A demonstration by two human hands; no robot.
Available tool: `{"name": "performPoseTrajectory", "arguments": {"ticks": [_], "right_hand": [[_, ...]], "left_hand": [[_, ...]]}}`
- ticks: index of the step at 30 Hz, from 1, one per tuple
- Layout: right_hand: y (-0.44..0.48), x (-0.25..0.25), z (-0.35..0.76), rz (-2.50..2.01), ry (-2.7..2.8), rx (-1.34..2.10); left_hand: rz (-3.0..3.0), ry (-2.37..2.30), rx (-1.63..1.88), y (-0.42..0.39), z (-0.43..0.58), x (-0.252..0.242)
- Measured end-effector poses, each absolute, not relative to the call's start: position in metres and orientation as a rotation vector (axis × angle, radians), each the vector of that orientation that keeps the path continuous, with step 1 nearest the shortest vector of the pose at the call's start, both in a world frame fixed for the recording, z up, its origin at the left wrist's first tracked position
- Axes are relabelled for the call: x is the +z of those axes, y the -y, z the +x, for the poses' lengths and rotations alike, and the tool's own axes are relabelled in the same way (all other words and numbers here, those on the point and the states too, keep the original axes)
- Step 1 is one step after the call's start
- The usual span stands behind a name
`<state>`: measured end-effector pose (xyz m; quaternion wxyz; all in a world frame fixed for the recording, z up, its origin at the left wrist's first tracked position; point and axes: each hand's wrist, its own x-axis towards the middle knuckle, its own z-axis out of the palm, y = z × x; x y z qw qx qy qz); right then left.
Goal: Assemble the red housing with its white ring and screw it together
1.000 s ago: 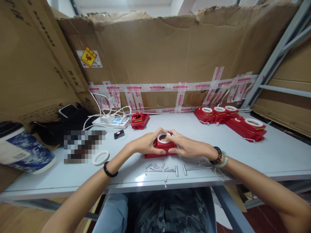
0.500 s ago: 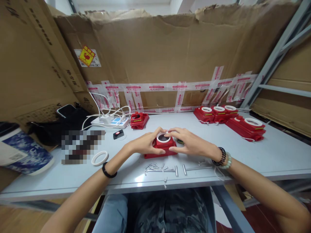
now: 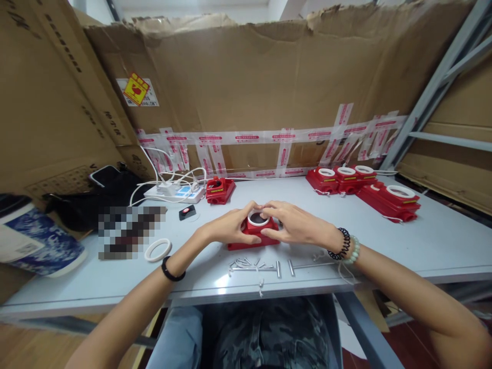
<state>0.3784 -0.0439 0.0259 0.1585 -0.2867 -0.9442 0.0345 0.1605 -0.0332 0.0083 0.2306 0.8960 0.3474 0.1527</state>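
Note:
A red housing (image 3: 251,241) with a white ring (image 3: 258,223) on top sits on the table between my hands. Around its left side is my left hand (image 3: 235,225), thumb along the front and fingers at the ring's back edge. My right hand (image 3: 292,222) grips the right side, its fingertips at the ring's rim and its thumb low in front. Inside the ring is a dark round face. Several small screws (image 3: 243,263) and two T-shaped metal tools (image 3: 279,269) (image 3: 292,267) lie in front of the housing.
Red housings with white rings (image 3: 326,173) (image 3: 400,192) stand at the right. A smaller red part (image 3: 219,190) is behind my left hand. At the left are a loose white ring (image 3: 158,250), a power strip (image 3: 184,192) with cables and a blue-and-white cup (image 3: 42,241). Cardboard (image 3: 246,77) rises behind.
My right hand has shifted left, closer in against the housing and ring. My left hand and the housing have hardly moved.

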Motion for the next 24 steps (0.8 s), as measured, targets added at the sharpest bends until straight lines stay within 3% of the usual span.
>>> {"name": "performPoseTrajectory", "arguments": {"ticks": [12, 24], "right_hand": [[0.045, 0.018, 0.375, -0.867, 2.623, -0.075], [0.039, 0.029, 0.396, -0.870, 2.484, 0.115]], "left_hand": [[2.447, -0.981, 0.406, 0.036, 0.162, 0.011], [2.410, -0.984, 0.396, 0.033, 0.159, 0.008]]}}
